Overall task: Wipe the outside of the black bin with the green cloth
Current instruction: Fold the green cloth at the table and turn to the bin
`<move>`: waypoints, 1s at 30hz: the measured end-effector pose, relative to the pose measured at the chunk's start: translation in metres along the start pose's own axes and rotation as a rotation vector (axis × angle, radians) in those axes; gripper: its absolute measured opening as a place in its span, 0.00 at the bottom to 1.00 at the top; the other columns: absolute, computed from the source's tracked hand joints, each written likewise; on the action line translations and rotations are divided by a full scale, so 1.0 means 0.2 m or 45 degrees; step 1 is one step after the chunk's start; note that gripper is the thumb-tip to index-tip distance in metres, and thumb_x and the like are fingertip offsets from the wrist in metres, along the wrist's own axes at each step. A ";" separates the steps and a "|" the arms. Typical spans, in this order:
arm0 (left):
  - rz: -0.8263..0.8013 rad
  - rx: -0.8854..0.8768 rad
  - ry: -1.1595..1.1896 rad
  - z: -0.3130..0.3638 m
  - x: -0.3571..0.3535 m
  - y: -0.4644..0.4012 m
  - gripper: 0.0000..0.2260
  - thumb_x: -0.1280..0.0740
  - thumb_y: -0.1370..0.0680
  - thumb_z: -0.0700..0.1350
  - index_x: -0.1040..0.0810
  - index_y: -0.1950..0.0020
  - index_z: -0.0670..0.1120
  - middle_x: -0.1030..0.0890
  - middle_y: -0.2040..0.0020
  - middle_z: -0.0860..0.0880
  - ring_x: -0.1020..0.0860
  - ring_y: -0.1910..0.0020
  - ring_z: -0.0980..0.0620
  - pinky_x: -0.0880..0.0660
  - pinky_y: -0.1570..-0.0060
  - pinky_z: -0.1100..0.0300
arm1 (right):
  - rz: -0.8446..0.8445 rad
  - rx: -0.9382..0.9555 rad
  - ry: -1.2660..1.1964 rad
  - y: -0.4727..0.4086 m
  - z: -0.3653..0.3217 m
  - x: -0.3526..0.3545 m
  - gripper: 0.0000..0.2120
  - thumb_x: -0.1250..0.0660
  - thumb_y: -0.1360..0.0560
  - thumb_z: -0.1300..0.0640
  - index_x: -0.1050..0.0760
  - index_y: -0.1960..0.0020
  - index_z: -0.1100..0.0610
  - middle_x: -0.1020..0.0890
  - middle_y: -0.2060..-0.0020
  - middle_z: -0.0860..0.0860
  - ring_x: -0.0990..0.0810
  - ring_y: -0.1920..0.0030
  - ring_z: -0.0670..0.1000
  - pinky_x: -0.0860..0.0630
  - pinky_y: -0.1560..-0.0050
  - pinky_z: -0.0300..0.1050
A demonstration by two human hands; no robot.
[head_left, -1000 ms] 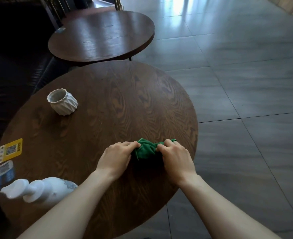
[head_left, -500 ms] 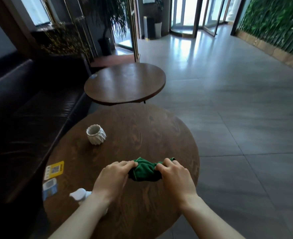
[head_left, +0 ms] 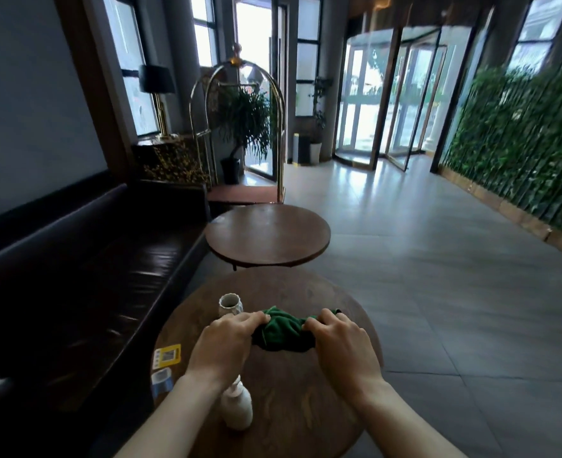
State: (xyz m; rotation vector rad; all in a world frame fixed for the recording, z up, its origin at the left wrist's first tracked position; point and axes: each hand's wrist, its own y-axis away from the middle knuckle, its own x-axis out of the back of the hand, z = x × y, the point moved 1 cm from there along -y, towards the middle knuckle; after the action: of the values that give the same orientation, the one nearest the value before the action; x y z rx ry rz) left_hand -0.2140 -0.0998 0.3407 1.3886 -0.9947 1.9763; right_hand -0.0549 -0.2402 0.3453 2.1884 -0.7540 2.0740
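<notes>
Green cloth (head_left: pixel 282 330): dark green, bunched into a creased wad, one count, lying on the near round table (head_left: pixel 306 408) toward its far half. Left to right across the frame: a dark leather bench (head_left: pixel 74 276) runs along the left wall; two stickers on the table's left edge, one yellow sticker (head_left: pixel 167 355) and one blue sticker (head_left: pixel 161 381); one white ribbed cup (head_left: pixel 230 305) standing upright at the table's far left, just beyond the left hand (head_left: pixel 226 342); one white pump bottle (head_left: pixel 236 406) upright near the front edge, its top partly hidden by the left wrist. Left hand curled, fingers pinching the cloth's left end. Right hand (head_left: pixel 340 343) likewise curled, fingers clamped on the cloth's right end; the wad lies between the two hands, its ends covered by the fingers. Round tables: two, the second table (head_left: pixel 268 234) farther back and bare. A brass luggage cart (head_left: pixel 240 127) and a potted plant (head_left: pixel 244 127) stand behind it. A revolving glass door (head_left: pixel 392 104) is at far centre-right, and a green plant wall (head_left: pixel 520 143) lines the right side.
</notes>
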 end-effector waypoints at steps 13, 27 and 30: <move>0.192 -0.061 -0.014 -0.13 0.86 0.65 0.20 0.33 0.21 0.46 0.25 0.29 0.57 0.18 0.35 0.55 0.20 0.39 0.47 0.24 0.40 0.49 | 0.216 0.031 0.001 0.34 -0.73 0.64 0.15 0.37 0.20 0.62 0.23 0.38 0.47 0.21 0.45 0.48 0.22 0.46 0.54 0.22 0.54 0.50; 0.324 -0.108 -0.031 -0.02 1.23 1.01 0.20 0.32 0.23 0.45 0.23 0.31 0.56 0.16 0.38 0.54 0.18 0.44 0.44 0.20 0.46 0.46 | 0.355 0.091 -0.024 0.64 -0.94 0.94 0.15 0.35 0.21 0.61 0.22 0.38 0.47 0.20 0.48 0.49 0.21 0.48 0.56 0.22 0.56 0.50; 0.376 -0.116 -0.074 0.02 1.25 1.04 0.22 0.26 0.25 0.43 0.22 0.32 0.56 0.15 0.41 0.55 0.16 0.47 0.45 0.19 0.49 0.47 | 0.366 0.109 -0.031 0.68 -0.93 0.98 0.15 0.36 0.20 0.61 0.22 0.37 0.47 0.20 0.47 0.49 0.21 0.47 0.55 0.21 0.54 0.49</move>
State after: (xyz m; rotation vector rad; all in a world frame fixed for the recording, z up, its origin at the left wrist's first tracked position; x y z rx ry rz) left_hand -0.4533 -0.2249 0.5207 1.3169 -1.3660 2.0760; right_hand -0.2786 -0.3576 0.5116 2.2694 -1.0584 2.2492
